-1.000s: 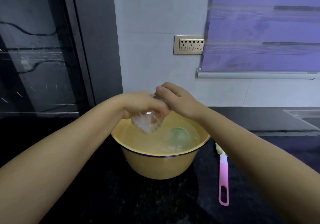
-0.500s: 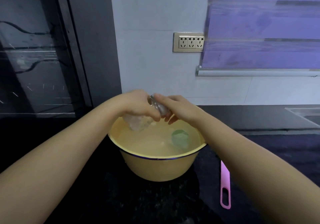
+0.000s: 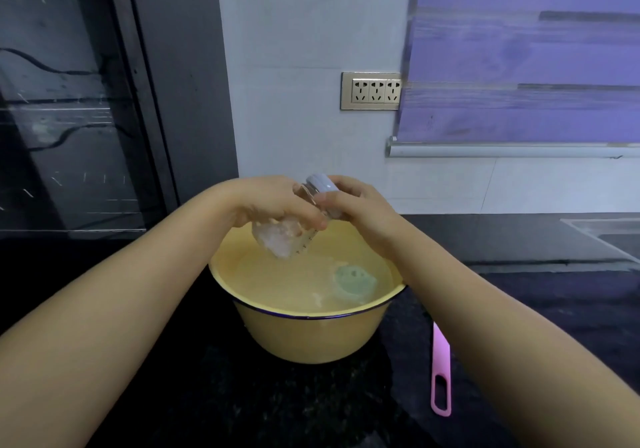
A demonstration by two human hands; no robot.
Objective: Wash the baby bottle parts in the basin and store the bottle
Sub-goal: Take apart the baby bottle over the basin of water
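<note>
A clear baby bottle [image 3: 282,239] is held tilted above the yellow basin [image 3: 311,336], its base pointing down-left toward the water. My left hand [image 3: 266,201] grips its body from above. My right hand [image 3: 360,205] holds the upper end, where a pale lilac piece [image 3: 320,182] shows between my fingers. A pale green bottle part [image 3: 353,283] floats in the cloudy water at the basin's right side.
The basin stands on a black stone counter [image 3: 207,395]. A pink brush handle [image 3: 440,375] lies on the counter to the basin's right, partly under my right forearm. A socket strip [image 3: 372,91] is on the white wall behind. A sink edge [image 3: 602,232] shows at far right.
Both hands have kept hold of the bottle above the basin and turned it; the lilac top end now points up between my hands. The green part drifted slightly in the water.
</note>
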